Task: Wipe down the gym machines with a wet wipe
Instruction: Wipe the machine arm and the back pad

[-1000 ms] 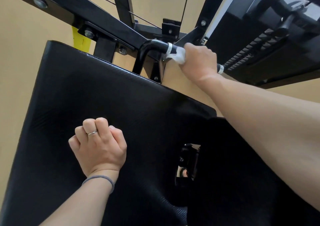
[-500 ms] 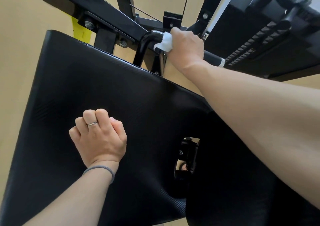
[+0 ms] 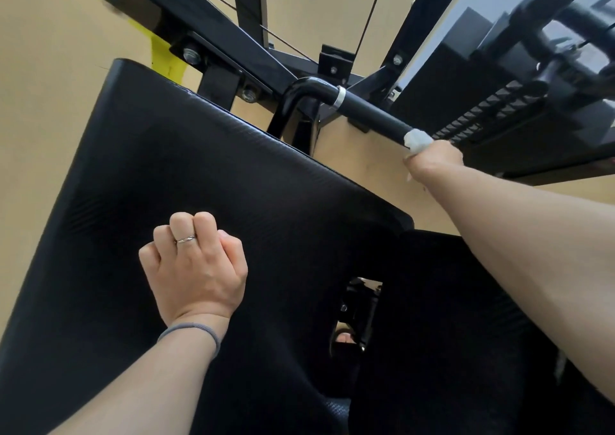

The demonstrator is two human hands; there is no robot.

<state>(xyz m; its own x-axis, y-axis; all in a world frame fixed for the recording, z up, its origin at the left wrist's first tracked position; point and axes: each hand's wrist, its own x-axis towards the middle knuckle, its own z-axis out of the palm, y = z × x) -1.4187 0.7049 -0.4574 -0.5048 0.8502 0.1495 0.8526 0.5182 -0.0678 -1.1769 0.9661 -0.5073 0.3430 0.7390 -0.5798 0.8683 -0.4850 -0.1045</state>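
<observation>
Left forearm [image 3: 139, 378]: reaching in from the lower left, wearing a grey hair tie [image 3: 193, 333] around the wrist.
Left hand [image 3: 194, 268]: curling into a loose fist, knuckles resting against the black pad, holding nothing that can be seen; a thin ring [image 3: 184, 239] is showing on one finger.
Black pad [image 3: 166, 174]: filling the lower left and middle of the view, tilting away from the camera, its textured vinyl facing the person.
Second pad [image 3: 449, 318]: lying to the lower right, partly hidden by the right forearm; a gap [image 3: 357, 314] between the two pads is showing dark machine parts beneath.
Right forearm [image 3: 519, 234]: stretching from the right edge up towards the handle.
Right hand [image 3: 432, 156]: closing around the far end of the handle grip with the wipe bunched inside it; the fingers are mostly hidden behind the wrist.
Wet wipe [image 3: 417, 140]: sticking out white from the top of the right hand, pressing against the handle at its right end.
Handle [image 3: 366, 110]: running as a black bar from a curved bend behind the pad down to the right hand, with a silver band [image 3: 340, 97] circling it near the bend.
Machine frame [image 3: 213, 25]: crossing above in black steel bars with bolts, thin cables running between them.
Yellow label [image 3: 164, 56]: showing just behind the pad's upper left corner.
Weight stack [image 3: 482, 115]: sitting dark at the upper right, beyond the handle.
Wall [image 3: 50, 68]: standing beige behind everything.
</observation>
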